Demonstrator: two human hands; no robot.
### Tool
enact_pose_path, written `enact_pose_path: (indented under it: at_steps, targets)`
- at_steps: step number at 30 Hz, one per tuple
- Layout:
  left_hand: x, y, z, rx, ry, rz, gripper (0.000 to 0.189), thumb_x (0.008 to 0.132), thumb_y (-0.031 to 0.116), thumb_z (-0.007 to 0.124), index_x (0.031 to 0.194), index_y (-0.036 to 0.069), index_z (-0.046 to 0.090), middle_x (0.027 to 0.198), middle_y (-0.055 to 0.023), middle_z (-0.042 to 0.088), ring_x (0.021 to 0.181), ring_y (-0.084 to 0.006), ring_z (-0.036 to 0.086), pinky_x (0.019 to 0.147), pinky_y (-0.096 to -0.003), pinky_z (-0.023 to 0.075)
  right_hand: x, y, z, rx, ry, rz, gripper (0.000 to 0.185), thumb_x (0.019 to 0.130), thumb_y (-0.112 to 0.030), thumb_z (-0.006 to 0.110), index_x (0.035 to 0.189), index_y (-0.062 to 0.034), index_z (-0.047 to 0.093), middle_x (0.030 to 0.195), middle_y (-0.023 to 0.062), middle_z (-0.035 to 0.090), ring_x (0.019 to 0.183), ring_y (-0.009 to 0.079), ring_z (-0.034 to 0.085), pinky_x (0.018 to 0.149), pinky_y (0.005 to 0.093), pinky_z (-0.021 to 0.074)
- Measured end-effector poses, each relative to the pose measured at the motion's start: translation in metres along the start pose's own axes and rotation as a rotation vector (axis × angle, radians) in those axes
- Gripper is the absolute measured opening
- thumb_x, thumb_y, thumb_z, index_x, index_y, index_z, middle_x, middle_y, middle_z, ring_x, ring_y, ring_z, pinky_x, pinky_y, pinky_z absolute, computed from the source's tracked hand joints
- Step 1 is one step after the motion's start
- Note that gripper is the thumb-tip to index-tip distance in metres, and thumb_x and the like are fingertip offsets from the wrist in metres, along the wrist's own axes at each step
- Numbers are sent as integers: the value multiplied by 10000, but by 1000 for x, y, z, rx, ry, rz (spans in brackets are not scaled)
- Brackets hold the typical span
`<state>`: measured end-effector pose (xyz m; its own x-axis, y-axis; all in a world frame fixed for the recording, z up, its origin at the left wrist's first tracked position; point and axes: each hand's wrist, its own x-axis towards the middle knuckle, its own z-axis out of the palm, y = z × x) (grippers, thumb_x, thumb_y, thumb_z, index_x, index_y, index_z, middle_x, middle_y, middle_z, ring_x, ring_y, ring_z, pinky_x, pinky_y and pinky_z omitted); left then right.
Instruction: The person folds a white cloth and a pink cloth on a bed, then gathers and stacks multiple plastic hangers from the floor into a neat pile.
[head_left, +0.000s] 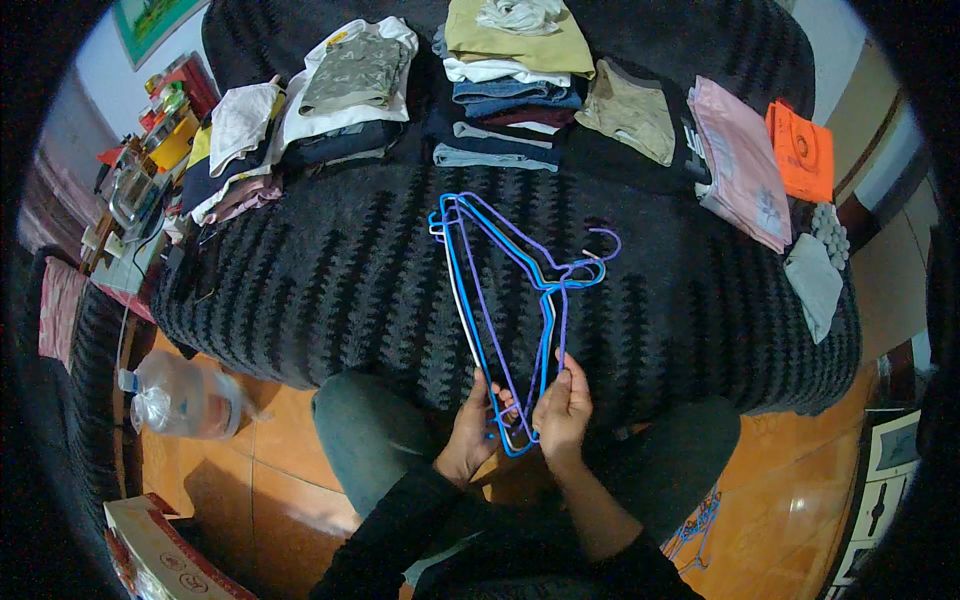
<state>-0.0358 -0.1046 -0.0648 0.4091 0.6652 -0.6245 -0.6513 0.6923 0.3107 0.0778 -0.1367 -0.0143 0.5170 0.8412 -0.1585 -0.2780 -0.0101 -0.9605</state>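
Observation:
Several clothes hangers, blue, white and purple, are held together in front of me. My left hand (474, 427) grips the near end of the bunch, around the blue hanger (471, 330) and the white hanger (456, 307). On the other side, my right hand (564, 411) pinches the sloping arm of the purple hanger (564, 322). The hooks point to the right, and the purple hook stands apart from the others. The bunch's far end lies over the dark ribbed bedcover (360, 285). My fingers partly hide the near corners of the hangers.
Folded clothes stand in stacks (502, 97) along the far side, with white garments (247, 124) to the left. A pink garment (739, 165) and an orange bag (800, 152) lie right. A large plastic bottle (187, 394) and more hangers (697, 529) are on the tiled floor, near a cardboard box (176, 559).

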Motion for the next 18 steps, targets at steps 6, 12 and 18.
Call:
enact_pose_path:
  at_steps: [6, 12, 18]
  targets:
    - [-6, 3, 15, -13, 37, 20, 423, 882, 524, 532, 908, 104, 566, 799, -63, 610, 728, -193, 593, 676, -316, 506, 12, 41, -21, -653, 9, -153, 372, 946, -169, 499, 1289, -32, 461, 706, 59, 569, 543, 130, 538, 506, 268, 450]
    - [-8, 6, 10, -64, -164, -55, 484, 854, 575, 541, 946, 102, 584, 720, -11, 579, 632, -139, 568, 588, -281, 493, -10, -13, -9, -992, -70, -292, 395, 840, -189, 612, 1185, -4, 556, 1010, 199, 632, 887, 347, 631, 765, 402, 508]
    - [-25, 9, 36, 115, 45, 103, 436, 862, 550, 557, 908, 119, 605, 623, 36, 538, 548, -92, 524, 504, -221, 439, -2, -5, -13, -722, -69, -59, 403, 847, -162, 603, 1225, -74, 493, 888, 219, 633, 732, 351, 644, 666, 431, 520]
